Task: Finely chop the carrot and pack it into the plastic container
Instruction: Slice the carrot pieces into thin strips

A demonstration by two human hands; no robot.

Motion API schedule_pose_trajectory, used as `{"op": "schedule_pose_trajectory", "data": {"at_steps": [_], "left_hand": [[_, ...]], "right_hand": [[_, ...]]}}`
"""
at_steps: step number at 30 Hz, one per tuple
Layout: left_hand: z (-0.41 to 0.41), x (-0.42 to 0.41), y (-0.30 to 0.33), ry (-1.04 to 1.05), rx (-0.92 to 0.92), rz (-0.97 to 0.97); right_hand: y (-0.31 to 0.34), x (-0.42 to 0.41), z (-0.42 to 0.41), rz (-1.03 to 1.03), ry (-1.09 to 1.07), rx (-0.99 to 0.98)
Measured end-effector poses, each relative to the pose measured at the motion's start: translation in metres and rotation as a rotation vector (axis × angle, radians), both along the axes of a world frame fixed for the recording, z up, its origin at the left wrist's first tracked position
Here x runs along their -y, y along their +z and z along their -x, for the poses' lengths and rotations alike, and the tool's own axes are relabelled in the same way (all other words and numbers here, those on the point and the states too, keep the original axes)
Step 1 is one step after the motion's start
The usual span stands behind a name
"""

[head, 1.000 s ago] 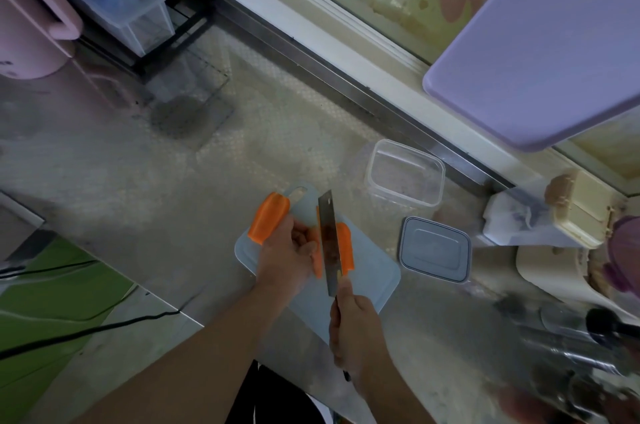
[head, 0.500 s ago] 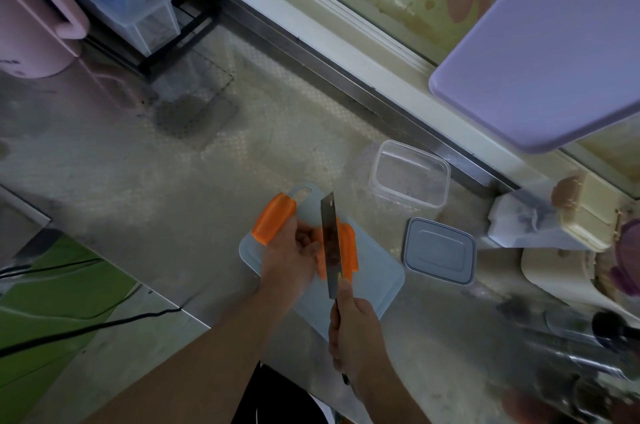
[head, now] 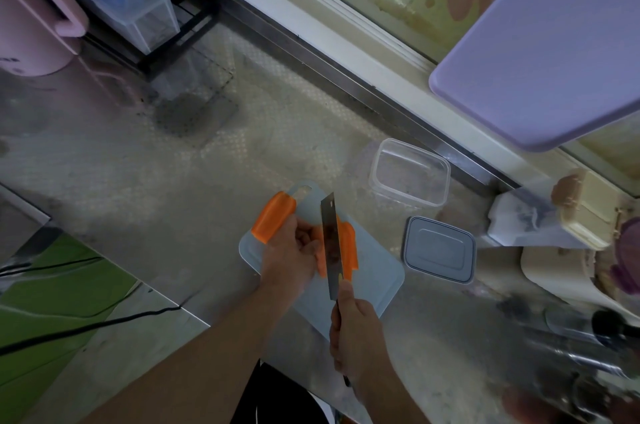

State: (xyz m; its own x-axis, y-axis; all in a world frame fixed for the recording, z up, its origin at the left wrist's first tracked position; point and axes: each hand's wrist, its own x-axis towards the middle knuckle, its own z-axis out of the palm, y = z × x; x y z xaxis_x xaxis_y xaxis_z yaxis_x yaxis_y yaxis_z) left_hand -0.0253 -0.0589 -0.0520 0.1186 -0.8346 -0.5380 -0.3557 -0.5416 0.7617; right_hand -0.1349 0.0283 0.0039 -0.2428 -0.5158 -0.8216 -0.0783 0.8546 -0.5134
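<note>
On the cutting board (head: 379, 280), left hand (head: 289, 255) pins carrot (head: 320, 250) (no readable labels), right hand (head: 356, 330) clasps knife (head: 330, 243).

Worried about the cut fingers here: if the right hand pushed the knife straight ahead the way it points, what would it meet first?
Probably only carrot under the blade. The right hand points the knife away across the cutting board; the left hand lies beside that line, though depth is unclear.
</note>
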Motion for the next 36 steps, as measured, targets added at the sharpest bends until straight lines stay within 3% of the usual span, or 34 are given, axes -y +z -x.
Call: {"op": "schedule_pose_trajectory", "data": {"at_steps": [36], "left_hand": [[0.001,0.000,-0.003,0.012,-0.011,0.011]], "right_hand": [[-0.012,-0.003,0.003,0.023,0.032,-0.031]]}}
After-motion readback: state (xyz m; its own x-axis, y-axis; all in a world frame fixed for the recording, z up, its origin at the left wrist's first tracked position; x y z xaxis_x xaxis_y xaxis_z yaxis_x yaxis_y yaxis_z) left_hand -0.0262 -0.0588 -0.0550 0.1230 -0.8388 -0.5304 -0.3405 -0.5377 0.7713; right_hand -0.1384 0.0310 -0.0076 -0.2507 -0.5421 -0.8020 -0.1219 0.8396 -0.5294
